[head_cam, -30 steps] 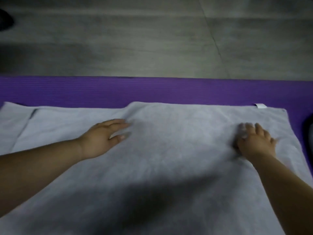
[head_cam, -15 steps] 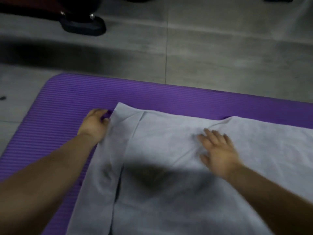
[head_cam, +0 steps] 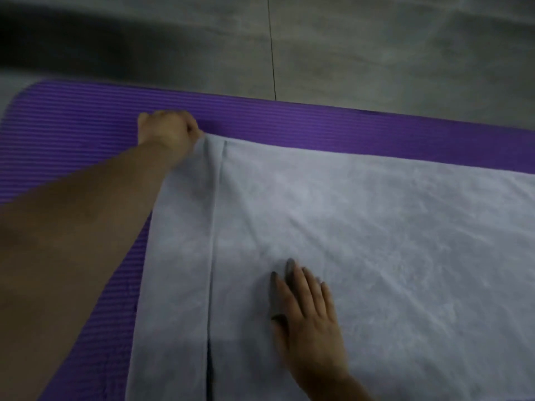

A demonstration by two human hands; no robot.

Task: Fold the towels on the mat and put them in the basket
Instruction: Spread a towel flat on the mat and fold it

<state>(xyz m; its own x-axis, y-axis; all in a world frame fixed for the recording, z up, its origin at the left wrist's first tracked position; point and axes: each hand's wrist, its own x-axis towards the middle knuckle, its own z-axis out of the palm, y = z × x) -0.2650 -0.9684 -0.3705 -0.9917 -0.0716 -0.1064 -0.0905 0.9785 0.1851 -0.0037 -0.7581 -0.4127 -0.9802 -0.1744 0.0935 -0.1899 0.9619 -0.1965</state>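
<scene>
Two bare hands are on one pale grey towel (head_cam: 376, 241) spread across a purple ribbed mat (head_cam: 72, 140). The left hand (head_cam: 166, 133) reaches to the towel's far left corner (head_cam: 207, 140). Its fingers are curled under and closed on the cloth, which bunches a little against the knuckles. The left forearm stretches back over the mat and the towel's left edge.

The right hand (head_cam: 309, 314) lies nearer the person, palm down on the towel. Its fingers are straight and slightly spread, pointing away and a bit to the left. It holds nothing and only rests flat on the fabric. Shade darkens two of its fingers.

The towel covers most of the mat's right and near part and runs out of view on the right and at the bottom. A long straight edge (head_cam: 214, 241) runs from near the gripped corner down toward the person, just left of the right hand. There an upper layer seems to lie over a narrower strip that sticks out on the left. Soft creases fan from the far corner toward the right hand.

A band of bare mat shows beyond the towel and to its left. Past the mat's far edge lies a grey floor (head_cam: 390, 53), crossed by a thin dark seam (head_cam: 272, 53).
</scene>
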